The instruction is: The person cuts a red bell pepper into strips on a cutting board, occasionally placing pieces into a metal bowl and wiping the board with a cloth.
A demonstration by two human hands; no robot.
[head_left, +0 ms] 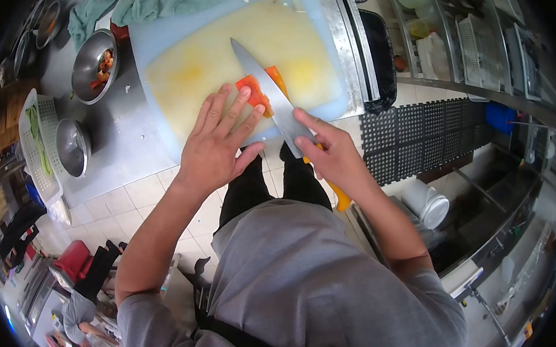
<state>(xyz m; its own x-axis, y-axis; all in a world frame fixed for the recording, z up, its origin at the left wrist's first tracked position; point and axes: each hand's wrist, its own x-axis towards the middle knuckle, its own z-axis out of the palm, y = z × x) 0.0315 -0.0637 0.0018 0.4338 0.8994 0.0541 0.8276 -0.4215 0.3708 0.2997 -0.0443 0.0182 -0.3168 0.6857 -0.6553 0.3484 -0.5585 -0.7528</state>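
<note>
My right hand (pixel 333 151) grips a chef's knife (pixel 257 78) with a yellow handle, thumb and forefinger against the blade near the handle. The blade slants up and left across the cutting board (pixel 202 59), which is worn and yellowish. A red-orange piece of bell pepper (pixel 253 91) lies on the left side of the blade. On the other side sits a second, orange pepper piece (pixel 276 78), partly hidden by the knife. My left hand (pixel 214 142) is open, fingers spread, with fingertips on or beside the red-orange piece.
Left of the board, a metal bowl (pixel 86 64) holds cut red pieces; a smaller metal bowl (pixel 71 148) stands nearer me. A white basket (pixel 38 135) contains long green vegetables. Green cloths (pixel 150 5) lie behind. A black rubber mat (pixel 417 131) covers floor at right.
</note>
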